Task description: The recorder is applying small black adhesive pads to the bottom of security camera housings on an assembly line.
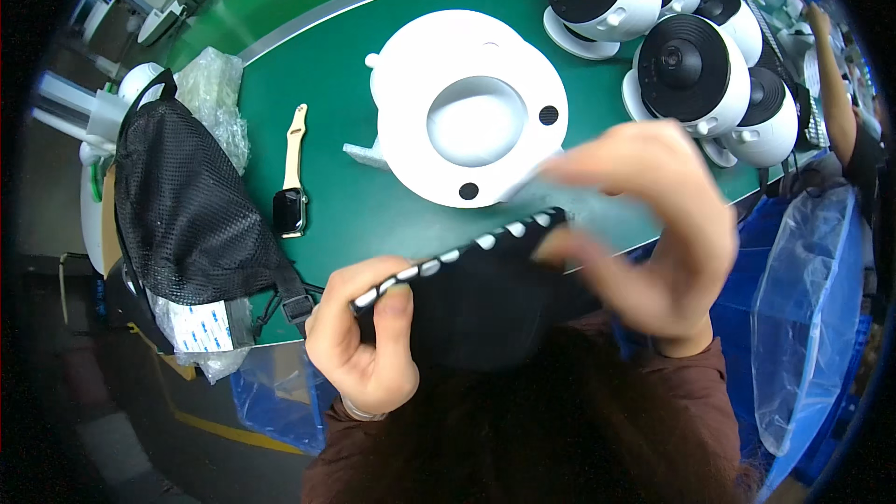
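Observation:
My left hand (364,341) pinches one end of a black strip (457,255) between thumb and fingers. A row of whitish ovals runs along the strip, which slants up to the right. My right hand (653,224) is smeared by motion, with thumb and forefinger spread apart near the strip's far end. Whether its thumb touches the strip I cannot tell. Beyond both hands lies a white rounded housing (411,103) with a large round recess. Two round black pads (549,116) sit on its face beside the recess.
On the green table (336,177) lies a smartwatch (290,212) with a pale band. A black mesh bag (187,196) and bubble wrap (213,98) are at the left. Several white-and-black camera-like units (695,70) stand at the right. Another person's arm (831,84) shows at the far right.

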### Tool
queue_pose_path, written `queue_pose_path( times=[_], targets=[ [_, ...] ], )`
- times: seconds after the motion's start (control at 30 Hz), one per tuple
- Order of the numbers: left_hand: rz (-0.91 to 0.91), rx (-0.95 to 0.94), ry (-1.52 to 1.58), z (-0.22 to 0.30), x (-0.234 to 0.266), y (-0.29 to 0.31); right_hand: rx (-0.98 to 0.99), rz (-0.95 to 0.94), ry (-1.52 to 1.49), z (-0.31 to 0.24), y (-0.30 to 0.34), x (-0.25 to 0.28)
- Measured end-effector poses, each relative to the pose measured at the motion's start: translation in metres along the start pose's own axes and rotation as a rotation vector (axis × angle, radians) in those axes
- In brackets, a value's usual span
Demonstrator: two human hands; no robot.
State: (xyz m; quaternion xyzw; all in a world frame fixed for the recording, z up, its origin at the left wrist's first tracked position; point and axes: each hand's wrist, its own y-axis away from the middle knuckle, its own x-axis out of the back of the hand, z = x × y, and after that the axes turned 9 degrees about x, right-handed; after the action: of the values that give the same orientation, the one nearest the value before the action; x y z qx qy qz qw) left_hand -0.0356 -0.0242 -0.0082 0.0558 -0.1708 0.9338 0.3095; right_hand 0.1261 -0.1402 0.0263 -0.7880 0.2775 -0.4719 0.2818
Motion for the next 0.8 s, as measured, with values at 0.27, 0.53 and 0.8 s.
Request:
queue_pose_path(
  times=[0.27,0.53,0.8],
  targets=[
    [-0.154,0.023,0.115,0.002,-0.006,-0.004,-0.023,-0.156,-0.03,-0.011,0.005,-0.017],
    [-0.085,-0.099,-0.101,0.003,-0.011,-0.004,0.041,-0.072,0.045,-0.015,0.002,-0.013],
    [-0.064,-0.182,-0.219,0.005,-0.013,-0.006,0.013,-0.088,0.047,-0.01,0.001,-0.014]
  ],
)
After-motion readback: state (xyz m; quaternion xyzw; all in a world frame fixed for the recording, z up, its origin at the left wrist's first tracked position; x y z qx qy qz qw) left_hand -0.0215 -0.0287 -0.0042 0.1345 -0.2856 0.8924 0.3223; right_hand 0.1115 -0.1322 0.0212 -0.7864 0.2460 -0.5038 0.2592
